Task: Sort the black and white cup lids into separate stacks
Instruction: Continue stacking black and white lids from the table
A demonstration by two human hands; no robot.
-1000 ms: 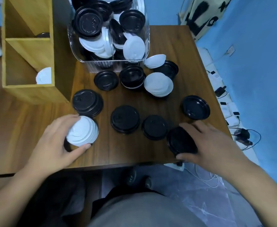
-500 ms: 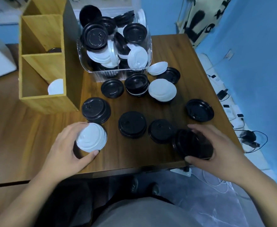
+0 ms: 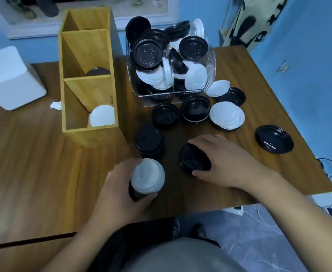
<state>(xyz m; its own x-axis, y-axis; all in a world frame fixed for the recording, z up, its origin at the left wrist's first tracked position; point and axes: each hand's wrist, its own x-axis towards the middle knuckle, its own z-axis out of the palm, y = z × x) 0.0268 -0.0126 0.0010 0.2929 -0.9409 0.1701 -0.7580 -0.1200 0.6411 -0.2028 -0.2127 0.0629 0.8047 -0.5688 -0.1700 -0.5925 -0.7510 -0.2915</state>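
Hands both busy: left hand (image 3: pixel 122 191) has its fingers curled round a white lid (image 3: pixel 148 176) near the desk (image 3: pixel 180 193) front edge, right hand (image 3: pixel 227 163) fingers wrapped over a black lid (image 3: pixel 193 160) mid-desk. Trouble? Something dark shows under that white one; stack it blind and colours may mix. A sweeping right arm could also knock the edge lid (image 3: pixel 274 139) off. Count beyond the hands: five black lids or piles, two white, one heaped bin (image 3: pixel 212 61), one rack (image 3: pixel 90 134) with a black and a white inside.

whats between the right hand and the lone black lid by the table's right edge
Nothing, just bare table between right hand and that black lid, in the head view.
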